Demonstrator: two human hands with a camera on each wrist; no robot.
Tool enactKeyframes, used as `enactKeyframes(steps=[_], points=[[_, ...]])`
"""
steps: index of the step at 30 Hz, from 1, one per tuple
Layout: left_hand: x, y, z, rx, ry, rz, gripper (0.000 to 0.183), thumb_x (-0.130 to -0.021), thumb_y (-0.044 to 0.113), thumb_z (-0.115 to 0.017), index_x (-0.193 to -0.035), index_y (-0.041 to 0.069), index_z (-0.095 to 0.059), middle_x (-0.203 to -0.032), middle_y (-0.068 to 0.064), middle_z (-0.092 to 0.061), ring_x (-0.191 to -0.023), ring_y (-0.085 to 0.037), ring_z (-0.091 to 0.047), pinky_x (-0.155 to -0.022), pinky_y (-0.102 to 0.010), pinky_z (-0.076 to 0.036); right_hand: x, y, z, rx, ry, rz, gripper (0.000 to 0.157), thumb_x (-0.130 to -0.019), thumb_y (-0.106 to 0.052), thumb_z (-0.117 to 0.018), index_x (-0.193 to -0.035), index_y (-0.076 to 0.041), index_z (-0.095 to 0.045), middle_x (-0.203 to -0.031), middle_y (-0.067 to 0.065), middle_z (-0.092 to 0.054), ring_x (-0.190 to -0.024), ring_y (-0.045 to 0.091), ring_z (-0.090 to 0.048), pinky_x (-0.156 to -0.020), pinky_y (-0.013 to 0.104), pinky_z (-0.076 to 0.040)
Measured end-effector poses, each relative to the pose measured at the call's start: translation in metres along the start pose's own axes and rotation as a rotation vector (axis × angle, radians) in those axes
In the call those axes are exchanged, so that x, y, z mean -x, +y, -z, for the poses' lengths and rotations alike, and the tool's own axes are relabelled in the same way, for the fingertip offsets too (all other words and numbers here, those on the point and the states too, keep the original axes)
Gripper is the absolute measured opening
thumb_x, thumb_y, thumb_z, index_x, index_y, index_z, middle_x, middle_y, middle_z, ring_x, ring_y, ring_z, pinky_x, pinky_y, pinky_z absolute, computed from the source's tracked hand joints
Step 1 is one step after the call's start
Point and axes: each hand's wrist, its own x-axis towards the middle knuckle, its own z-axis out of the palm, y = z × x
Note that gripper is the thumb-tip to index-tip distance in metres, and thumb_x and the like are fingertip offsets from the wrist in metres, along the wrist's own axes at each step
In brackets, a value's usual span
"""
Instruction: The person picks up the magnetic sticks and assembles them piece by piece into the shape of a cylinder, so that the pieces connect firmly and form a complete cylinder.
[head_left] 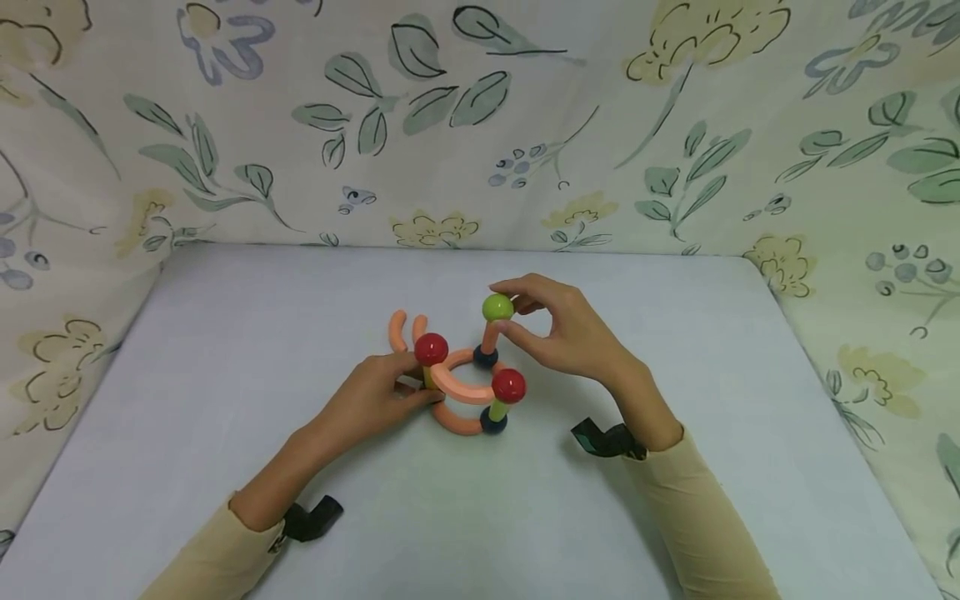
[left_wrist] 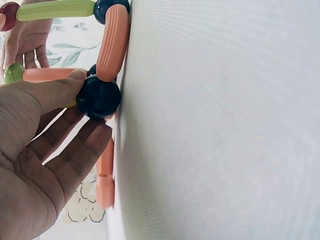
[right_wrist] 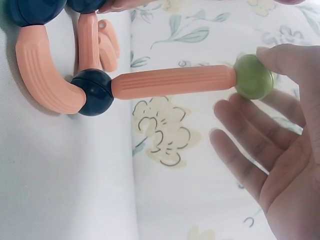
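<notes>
A toy frame of balls and sticks stands on the table. Its ring of curved orange sticks (head_left: 456, 423) joins dark blue balls (head_left: 493, 421). Two red balls (head_left: 509, 386) top upright sticks, with a curved orange stick (head_left: 463, 392) bridging them. My left hand (head_left: 375, 390) holds the frame's left side, thumb and fingers around a dark blue ball (left_wrist: 99, 97) at the base. At the far right of the frame, my right hand (head_left: 566, 325) pinches a green ball (right_wrist: 254, 76) between thumb and fingers. That ball sits atop a straight orange stick (right_wrist: 172, 82) rising from another dark blue ball (right_wrist: 92, 92).
Two curved orange sticks (head_left: 397, 331) lie on the white table (head_left: 300, 292) just beyond the left hand. A floral cloth (head_left: 450, 125) hangs behind the table's far edge. Dark straps (head_left: 311, 518) stick out at both wrists.
</notes>
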Motion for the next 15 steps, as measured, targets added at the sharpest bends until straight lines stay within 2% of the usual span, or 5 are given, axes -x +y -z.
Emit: enactKeyframes(steps=[4,7,10,12,15], points=[[-0.001,0.001,-0.002,-0.005,0.0,-0.009,0.029,-0.091,0.018,-0.085,-0.118,0.014,-0.075,-0.111,0.0,-0.081,-0.105,-0.022,-0.078,-0.087,-0.035,-0.065,0.002,-0.004,0.007,0.026,0.036,0.005,0.043,-0.096,-0.017,-0.078,-0.138,-0.01,-0.066,-0.132,0.005,-0.072,-0.114,0.018,-0.07,-0.097,0.039,-0.062],[-0.002,0.001,-0.003,-0.011,-0.001,-0.014,0.03,-0.091,0.017,-0.085,-0.118,0.013,-0.075,-0.111,-0.001,-0.081,-0.105,-0.022,-0.078,-0.087,-0.036,-0.065,0.007,-0.009,0.015,0.068,0.116,-0.004,0.043,-0.095,-0.016,-0.079,-0.136,-0.01,-0.068,-0.132,0.005,-0.071,-0.12,0.019,-0.067,-0.096,0.04,-0.062],[-0.001,0.001,-0.004,-0.018,0.009,-0.004,0.031,-0.089,0.017,-0.087,-0.118,0.014,-0.075,-0.111,-0.001,-0.081,-0.105,-0.021,-0.078,-0.088,-0.036,-0.065,0.017,-0.017,0.022,0.099,0.189,-0.021,0.041,-0.094,-0.013,-0.08,-0.133,-0.011,-0.07,-0.129,0.004,-0.072,-0.118,0.018,-0.067,-0.095,0.039,-0.062],[0.0,0.001,-0.004,-0.015,0.017,0.006,0.034,-0.088,0.016,-0.088,-0.119,0.014,-0.076,-0.111,0.0,-0.081,-0.105,-0.02,-0.079,-0.089,-0.037,-0.065,0.027,-0.022,0.021,0.116,0.194,-0.025,0.039,-0.094,-0.012,-0.08,-0.131,-0.012,-0.071,-0.125,0.002,-0.073,-0.113,0.015,-0.069,-0.094,0.036,-0.062],[0.002,0.002,-0.004,-0.005,0.031,0.018,0.036,-0.087,0.015,-0.089,-0.12,0.014,-0.076,-0.111,0.0,-0.081,-0.105,-0.019,-0.079,-0.09,-0.037,-0.065,0.045,-0.026,0.015,0.132,0.134,-0.027,0.036,-0.094,-0.008,-0.078,-0.129,-0.014,-0.072,-0.119,-0.003,-0.075,-0.105,0.012,-0.07,-0.092,0.033,-0.061]])
